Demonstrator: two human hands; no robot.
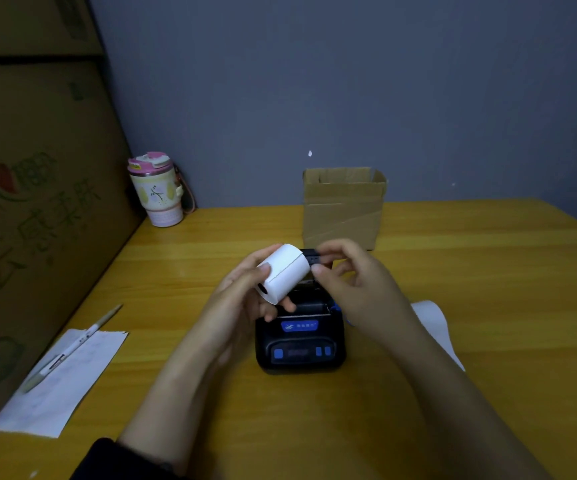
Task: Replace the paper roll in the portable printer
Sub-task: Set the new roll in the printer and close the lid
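Paper roll (282, 271): frame centre, gripped in left hand (245, 299) above open printer (300, 337). Right hand (353, 282): fingertips pinched at roll's right end. Printer sat on tabletop (453, 271), lid raised.

printer (300, 344) bay hidden by hands, paper sheet (434, 327) half-covered

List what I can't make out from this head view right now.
- Printer paper bay: hidden by the roll and both hands.
- Printer label and button markings: blurred and too small.
- Inside of box: hidden by its front wall.
- Writing on the sheet under the pen: too faint.
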